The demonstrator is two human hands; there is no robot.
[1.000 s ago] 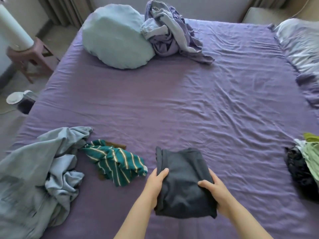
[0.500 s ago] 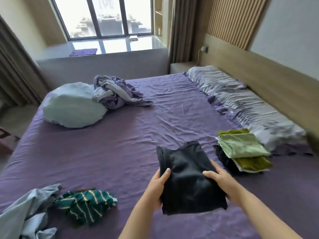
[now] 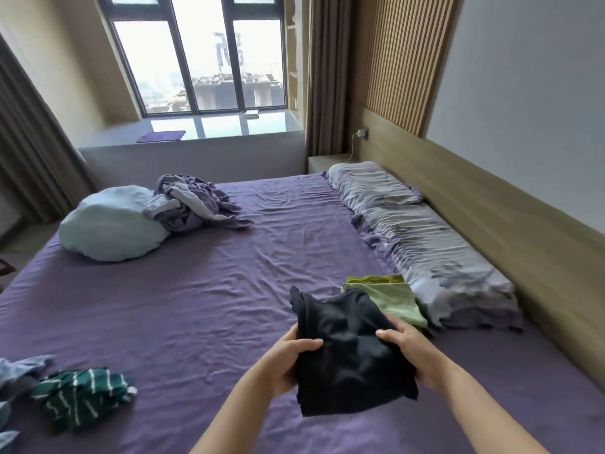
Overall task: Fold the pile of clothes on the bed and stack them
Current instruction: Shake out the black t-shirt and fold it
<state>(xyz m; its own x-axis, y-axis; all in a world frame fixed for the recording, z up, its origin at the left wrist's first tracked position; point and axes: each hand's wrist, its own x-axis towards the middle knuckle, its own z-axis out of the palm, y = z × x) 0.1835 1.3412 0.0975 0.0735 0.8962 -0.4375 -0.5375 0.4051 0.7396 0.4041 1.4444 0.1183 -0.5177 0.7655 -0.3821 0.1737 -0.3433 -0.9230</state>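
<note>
Head view: no brand, label or writing can be read on anything. The folded black garment (image 3: 350, 352) is a thick, soft rectangle, plain and dark, held above the purple bed (image 3: 203, 299). The left hand (image 3: 288, 362) grips its left edge, thumb on top; the right hand (image 3: 412, 352) grips its right edge likewise. Its far corner overlaps the folded green stack (image 3: 393, 296) beside the pillows (image 3: 425, 244). A green striped garment (image 3: 82, 394) lies crumpled near the left.

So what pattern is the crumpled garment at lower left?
Dark green with thin white stripes, clearest in the head view.
</note>
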